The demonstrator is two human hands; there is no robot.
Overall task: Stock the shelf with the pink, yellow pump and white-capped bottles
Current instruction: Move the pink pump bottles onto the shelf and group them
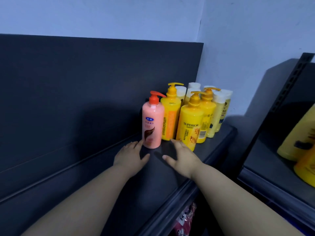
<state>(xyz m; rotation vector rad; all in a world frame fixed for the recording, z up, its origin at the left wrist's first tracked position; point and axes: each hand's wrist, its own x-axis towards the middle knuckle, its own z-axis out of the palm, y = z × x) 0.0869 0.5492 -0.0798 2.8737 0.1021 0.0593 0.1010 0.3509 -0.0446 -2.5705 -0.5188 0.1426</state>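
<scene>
1. Both hands are being held open with fingers spread, nothing being gripped: the left hand [131,155] just left of the base of the pink bottle [152,123], the right hand [183,157] just right of it.
2. The pink bottle is being supported upright by the dark shelf [85,167].
3. Three yellow pump bottles [190,123] are being seen just right of the pink bottle, the white-capped bottles [219,108] clustered beyond them.

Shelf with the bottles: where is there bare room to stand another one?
Bare shelf stretches left of the pink bottle, along the back panel. The right end is crowded: yellow pump bottles and white-capped bottles stand packed together.
</scene>
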